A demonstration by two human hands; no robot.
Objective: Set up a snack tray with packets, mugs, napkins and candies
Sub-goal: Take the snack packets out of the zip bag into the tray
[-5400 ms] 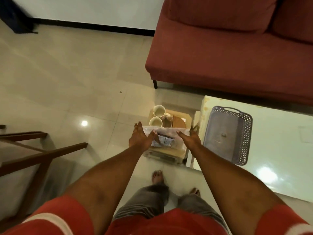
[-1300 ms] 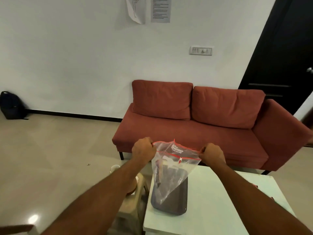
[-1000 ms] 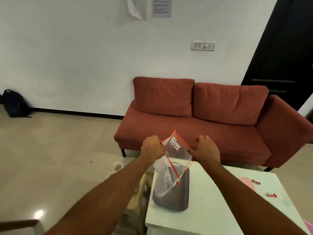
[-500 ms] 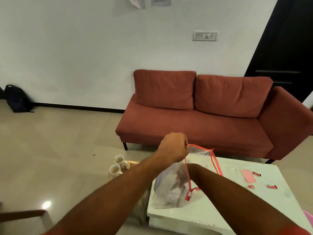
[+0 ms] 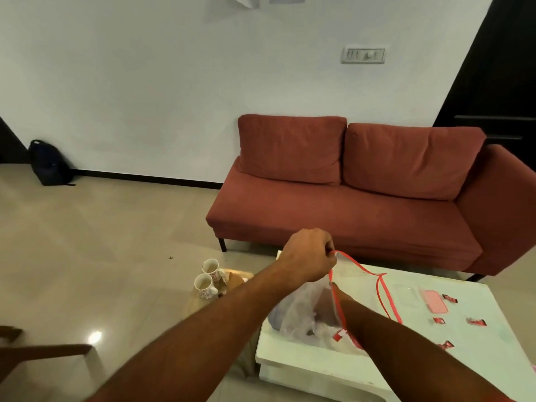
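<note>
Left hand closed in a fist on the red rim of the clear zip bag over the white table; right hand inside bag, grip not discernible.

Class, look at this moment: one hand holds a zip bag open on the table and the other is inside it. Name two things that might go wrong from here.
1. The right hand is deep in the bag, which the left hand holds by one edge only; the thin plastic might tear or slip.
2. The bag sits near the table edge; contents pulled out could drop to the floor.
</note>
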